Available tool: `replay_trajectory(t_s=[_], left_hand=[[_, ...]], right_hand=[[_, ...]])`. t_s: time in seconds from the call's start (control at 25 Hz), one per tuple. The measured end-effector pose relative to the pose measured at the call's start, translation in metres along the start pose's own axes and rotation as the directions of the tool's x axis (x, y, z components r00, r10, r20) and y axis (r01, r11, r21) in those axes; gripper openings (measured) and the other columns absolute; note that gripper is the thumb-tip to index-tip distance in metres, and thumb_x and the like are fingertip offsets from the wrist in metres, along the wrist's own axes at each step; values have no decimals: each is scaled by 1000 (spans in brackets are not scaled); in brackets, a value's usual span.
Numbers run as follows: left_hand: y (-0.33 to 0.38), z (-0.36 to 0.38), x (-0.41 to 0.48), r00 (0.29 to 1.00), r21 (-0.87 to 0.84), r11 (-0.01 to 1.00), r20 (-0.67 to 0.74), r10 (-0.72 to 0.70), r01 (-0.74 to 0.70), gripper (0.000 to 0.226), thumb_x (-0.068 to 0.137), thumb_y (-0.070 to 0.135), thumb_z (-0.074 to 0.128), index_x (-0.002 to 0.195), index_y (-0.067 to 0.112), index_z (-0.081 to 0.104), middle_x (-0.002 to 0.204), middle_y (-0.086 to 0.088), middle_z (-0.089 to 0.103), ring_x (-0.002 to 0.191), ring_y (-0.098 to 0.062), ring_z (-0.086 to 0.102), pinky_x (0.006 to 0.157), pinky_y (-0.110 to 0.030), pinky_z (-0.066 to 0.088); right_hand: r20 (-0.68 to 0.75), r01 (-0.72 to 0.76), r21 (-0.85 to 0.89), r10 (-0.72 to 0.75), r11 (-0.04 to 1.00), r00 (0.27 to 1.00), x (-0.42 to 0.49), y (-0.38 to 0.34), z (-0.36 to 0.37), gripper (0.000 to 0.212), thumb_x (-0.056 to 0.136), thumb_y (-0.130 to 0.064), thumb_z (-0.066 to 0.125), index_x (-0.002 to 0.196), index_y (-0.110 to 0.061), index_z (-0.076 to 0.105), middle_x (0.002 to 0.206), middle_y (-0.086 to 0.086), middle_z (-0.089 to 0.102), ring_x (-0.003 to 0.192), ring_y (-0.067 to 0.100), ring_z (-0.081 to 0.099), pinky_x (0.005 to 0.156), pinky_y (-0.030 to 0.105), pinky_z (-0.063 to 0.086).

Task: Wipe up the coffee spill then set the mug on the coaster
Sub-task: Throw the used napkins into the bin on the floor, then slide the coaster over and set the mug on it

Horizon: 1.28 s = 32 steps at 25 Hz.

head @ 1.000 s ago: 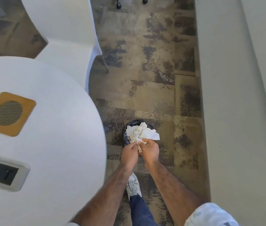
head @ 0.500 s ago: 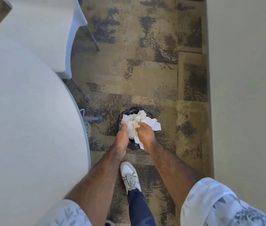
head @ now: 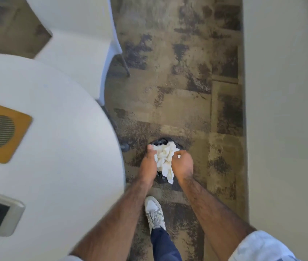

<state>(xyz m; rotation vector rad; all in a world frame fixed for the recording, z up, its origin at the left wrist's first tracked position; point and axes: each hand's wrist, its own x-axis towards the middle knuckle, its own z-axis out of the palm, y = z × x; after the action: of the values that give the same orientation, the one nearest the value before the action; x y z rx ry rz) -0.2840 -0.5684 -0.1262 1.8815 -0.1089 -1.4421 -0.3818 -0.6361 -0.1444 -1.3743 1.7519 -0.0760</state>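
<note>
Both hands meet over a small black-lined bin (head: pixel 160 143) on the carpet: the left hand (head: pixel 148 162) and the right hand (head: pixel 182 163) are closed around a crumpled wad of white paper towels (head: pixel 165 157), pressing it from either side just above the bin's mouth. A square tan coaster (head: pixel 2 132) lies on the round white bench (head: pixel 55 147) to the left, with no mug in view. A white chair (head: pixel 77 44) stands beyond. The wad looks wider than the bin, so letting go off-centre could tip it onto the carpet, near the person's white shoe (head: pixel 154 213).
</note>
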Motion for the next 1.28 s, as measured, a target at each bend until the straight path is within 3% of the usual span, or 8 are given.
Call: replay_trajectory(t_s=[0.12,0.2,0.36,0.52,0.68,0.88,1.16,1.28], left_hand=[[32,-24,-46,991,-62,989,5,134,-133,68,100,68,21,129,29,69,115,17,66,105,1,62,82,-18,45],[52,-55,-73,975,-116,970,-84,207,-216,62,99,67,25,111,34,75,102,22,75,95,9,68,80,-14,51],[69,-143,-122,927,-245,919,-294,233,-309,59,106,54,23,111,25,74,106,3,79,102,-18,73,91,-33,59],[59,-242,-143,821,-364,852,-556,126,-377,59,107,50,30,120,8,70,119,-3,71,109,-26,66,101,-44,50],[42,-329,-133,668,-147,945,-738,93,-293,42,107,35,40,112,5,69,115,-12,69,105,-30,61,83,-32,40],[36,-384,-101,709,-142,979,-705,5,-147,56,103,36,51,147,2,48,153,-14,49,132,-28,52,90,-26,38],[42,-395,-69,719,-223,963,-693,-47,-151,40,96,21,55,127,-4,59,130,-19,60,80,-20,58,43,-22,40],[46,-389,-68,709,-250,955,-702,-64,-162,34,92,10,51,122,-4,59,133,-26,56,108,-39,64,76,-45,60]], right_hand=[[27,223,13,-224,975,974,-39,-53,8,25,102,-14,49,108,-11,72,100,11,75,63,10,58,50,19,40],[62,380,17,-381,925,923,-73,-91,17,25,100,-14,48,98,-15,73,103,8,72,76,13,62,62,23,49],[173,574,51,-573,818,801,-145,-161,51,19,103,-18,50,105,-21,68,115,2,67,96,13,65,84,31,56],[285,718,33,-695,695,660,-186,-207,105,20,101,-15,58,118,-12,67,127,5,64,115,22,63,102,36,49],[398,771,-75,-689,633,605,-186,-253,152,21,99,-21,60,118,-15,66,125,5,62,112,25,63,97,35,49],[463,813,-228,-675,536,575,-169,-302,195,34,96,-30,61,126,-14,63,129,9,57,117,30,61,95,41,53],[552,816,-372,-602,442,578,-160,-340,237,36,90,-36,66,109,-6,62,120,13,56,119,33,51,86,44,55],[514,783,-375,-591,497,622,-161,-335,239,28,88,-36,66,96,-10,57,119,14,55,118,34,51,88,46,54]])
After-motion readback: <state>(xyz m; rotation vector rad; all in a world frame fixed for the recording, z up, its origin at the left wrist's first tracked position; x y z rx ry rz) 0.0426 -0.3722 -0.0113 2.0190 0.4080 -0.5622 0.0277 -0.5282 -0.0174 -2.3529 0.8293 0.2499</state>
